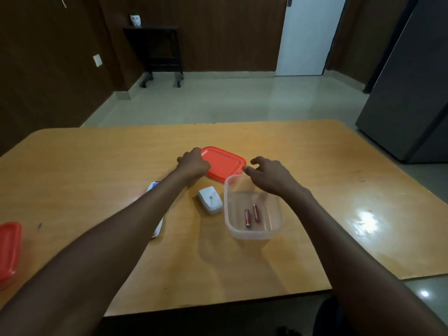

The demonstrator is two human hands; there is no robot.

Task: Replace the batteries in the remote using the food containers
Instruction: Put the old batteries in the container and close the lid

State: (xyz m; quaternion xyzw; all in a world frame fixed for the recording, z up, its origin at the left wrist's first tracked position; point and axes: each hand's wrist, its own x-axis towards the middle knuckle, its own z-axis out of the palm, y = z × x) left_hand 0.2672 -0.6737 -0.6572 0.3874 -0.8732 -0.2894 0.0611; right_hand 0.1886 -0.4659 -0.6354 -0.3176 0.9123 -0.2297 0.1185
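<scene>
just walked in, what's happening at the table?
A person is handling the red lid: the left hand grips its near-left edge, while the right hand hovers open at its right corner. The clear container sits open, holding two batteries. A white battery cover lies beside it, apart.

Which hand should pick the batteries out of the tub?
Right. The right hand hovers open over the tub holding both batteries; the left hand is curled on the red lid.
</scene>
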